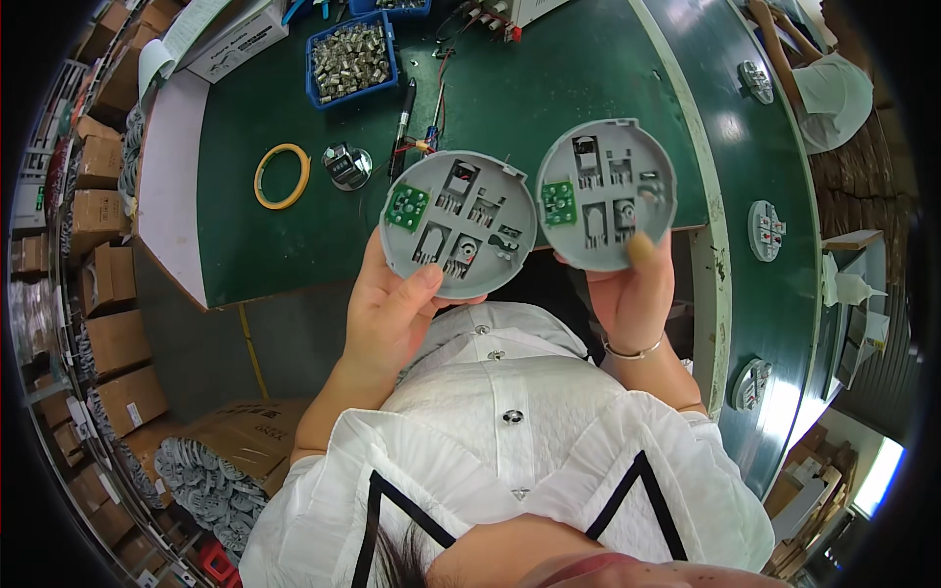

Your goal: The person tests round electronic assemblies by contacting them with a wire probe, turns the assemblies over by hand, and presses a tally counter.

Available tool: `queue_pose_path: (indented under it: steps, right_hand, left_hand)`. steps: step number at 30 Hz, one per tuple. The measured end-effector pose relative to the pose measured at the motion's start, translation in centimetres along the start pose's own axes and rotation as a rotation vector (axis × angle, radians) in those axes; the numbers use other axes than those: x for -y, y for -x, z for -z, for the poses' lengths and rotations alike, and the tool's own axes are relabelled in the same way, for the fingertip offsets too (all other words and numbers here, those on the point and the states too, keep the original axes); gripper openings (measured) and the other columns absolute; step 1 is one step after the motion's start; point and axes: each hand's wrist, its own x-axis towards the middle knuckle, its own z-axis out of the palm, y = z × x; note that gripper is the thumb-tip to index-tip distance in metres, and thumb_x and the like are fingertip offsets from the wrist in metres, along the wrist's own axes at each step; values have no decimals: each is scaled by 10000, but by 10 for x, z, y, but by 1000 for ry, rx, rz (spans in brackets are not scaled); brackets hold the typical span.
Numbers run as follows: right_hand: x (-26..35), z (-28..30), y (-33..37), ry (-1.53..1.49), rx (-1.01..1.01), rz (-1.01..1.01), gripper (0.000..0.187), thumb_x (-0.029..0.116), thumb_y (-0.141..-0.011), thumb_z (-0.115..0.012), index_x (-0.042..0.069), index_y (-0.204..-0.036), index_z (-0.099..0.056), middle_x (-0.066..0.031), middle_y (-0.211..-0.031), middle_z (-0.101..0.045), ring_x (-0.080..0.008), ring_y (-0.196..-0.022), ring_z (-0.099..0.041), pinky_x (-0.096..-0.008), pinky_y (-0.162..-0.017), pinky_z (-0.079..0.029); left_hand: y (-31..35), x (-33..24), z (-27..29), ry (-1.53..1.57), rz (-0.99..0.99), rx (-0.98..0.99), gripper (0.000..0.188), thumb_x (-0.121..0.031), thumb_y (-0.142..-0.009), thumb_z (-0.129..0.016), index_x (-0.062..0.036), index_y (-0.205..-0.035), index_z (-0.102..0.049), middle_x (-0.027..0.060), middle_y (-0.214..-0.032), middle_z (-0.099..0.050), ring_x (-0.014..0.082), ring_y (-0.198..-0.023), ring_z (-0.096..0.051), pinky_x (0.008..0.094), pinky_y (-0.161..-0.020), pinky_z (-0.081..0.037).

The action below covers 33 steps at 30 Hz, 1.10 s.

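My left hand (392, 309) grips a round grey plastic housing (402, 250), thumb on its lower rim. Inside it sit a small green circuit board and several metal contact parts. A second, matching round grey housing (569, 235) is in my right hand (632, 294), which wears a bracelet; its thumb lies over the lower right rim and is slightly blurred. This housing also carries a green board at its left and metal contacts. Both are raised over the near edge of the green worktable (274, 240), open faces up, side by side with their rims close together.
On the table are a roll of yellow tape (263, 186), a shiny metal-and-black part (347, 167), a pen-like tool (404, 118) and a blue bin (312, 73) of small metal parts. To the right, similar round units (767, 231) lie along a green strip; a person (833, 98) sits beyond.
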Motion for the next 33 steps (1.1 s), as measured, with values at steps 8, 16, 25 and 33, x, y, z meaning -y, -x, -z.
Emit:
queue_pose_path:
  steps: [8,16,25,33]
  right_hand:
    - [-7,60,-29,1165,-224,280,397,81,-971,-649,51,-1360,-575,-131,-1279,-639,-244,-1085,-648,-352,-907,-532]
    - [-17,55,-22,1911,114,471,524,202,-815,-786,85,-1306,-646,-152,-1393,-579,-371,-1252,-545,-522,-1128,-353]
    - [-32,18,-9,1571,300,585,471,64,-722,-819,70,-1175,-692,-116,-1240,-658,-349,-1149,-588,-466,-1021,-439]
    - [-80,-39,-20,1455,597,460,518,182,-759,-814,71,-1243,-667,-96,-1082,-655,-285,-975,-620,-417,-875,-487]
  left_hand:
    - [-38,15,21,-1433,-658,-97,419,-16,-921,-700,2,-1331,-613,193,-1245,-683,319,-983,-718,415,-832,-588]
    - [-34,56,11,-1734,-613,159,571,-209,-792,-836,-91,-1316,-645,168,-1440,-548,351,-1244,-577,449,-974,-493]
    - [-11,5,60,-1518,-347,-674,741,-311,-902,-803,63,-1442,-460,175,-1142,-590,301,-1045,-586,416,-867,-483]
    - [-23,13,35,-494,-204,-321,532,-8,-1022,-606,55,-1499,-378,86,-982,-661,136,-893,-663,283,-818,-565]
